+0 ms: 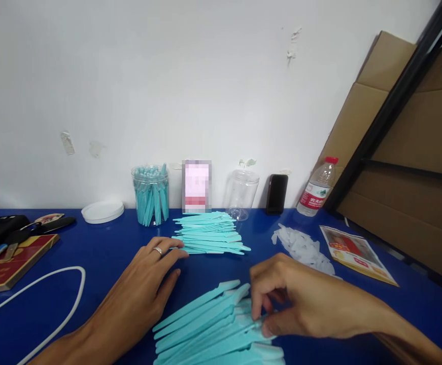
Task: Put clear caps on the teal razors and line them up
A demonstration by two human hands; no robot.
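My left hand (144,284) lies flat on the blue table (102,243), fingers stretched out, a ring on one finger; its fingertips touch the edge of a far stack of teal plastic sticks (209,233). My right hand (293,299) is curled, its fingertips pinching at the right end of a near pile of teal sticks (213,324) that fans out toward me. A clear jar (151,194) filled with upright teal sticks stands behind the far stack. An empty clear jar (241,195) stands to its right.
A white lid (102,211) lies left of the filled jar. Scissors and a red book (11,258) sit at far left, with a white cable (53,299). Clear plastic sleeves (304,248), a printed packet (358,253), a water bottle (317,190), a phone (276,193) and cardboard (407,167) occupy the right.
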